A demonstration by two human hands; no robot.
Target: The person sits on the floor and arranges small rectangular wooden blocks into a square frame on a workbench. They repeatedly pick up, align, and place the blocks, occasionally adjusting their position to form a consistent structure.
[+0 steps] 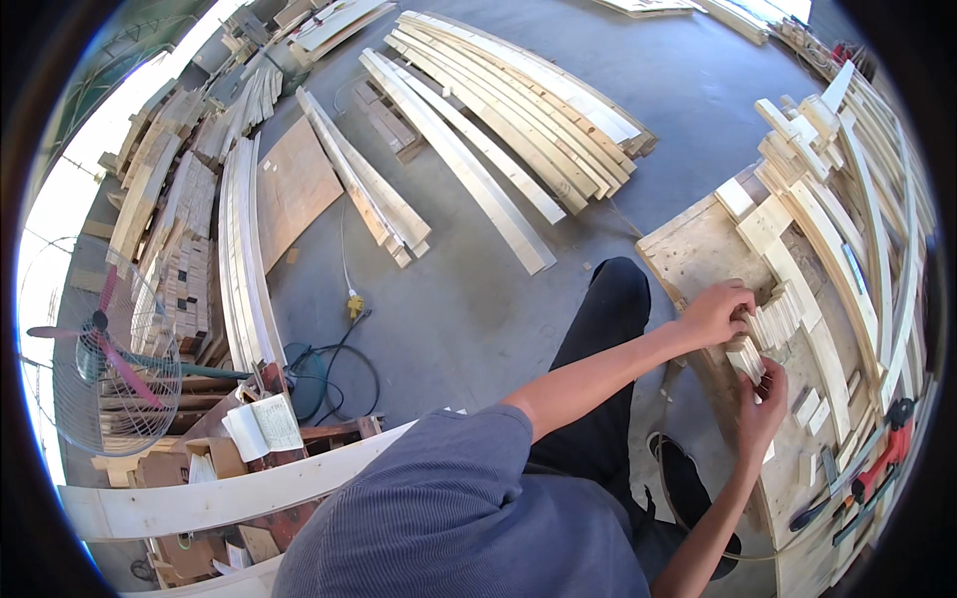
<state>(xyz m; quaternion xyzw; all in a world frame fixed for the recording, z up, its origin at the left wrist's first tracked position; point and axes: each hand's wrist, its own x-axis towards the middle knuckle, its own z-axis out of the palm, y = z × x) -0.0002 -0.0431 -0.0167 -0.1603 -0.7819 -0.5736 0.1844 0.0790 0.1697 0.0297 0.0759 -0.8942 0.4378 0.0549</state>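
Note:
At the right, over a wooden work surface (688, 244), my two hands work on small, pale wooden blocks. My right hand (763, 404) is closed on the lower end of a short stack of wooden blocks (744, 357), thumb and fingers gripping it. My left hand (720, 311) reaches across from the left, its fingers curled against the near end of a row of similar thin wooden blocks (778, 317). Its fingertips are partly hidden, but they seem to pinch the block at that end. The stack and the row lie close together.
Beside the row runs a long board (793, 274), with loose offcuts (809, 409) nearby. A red-handled tool (887, 448) lies at the right edge. Long planks (508, 110) rest on the floor ahead. At the left stand a fan (100, 344) and a coiled cable (344, 384).

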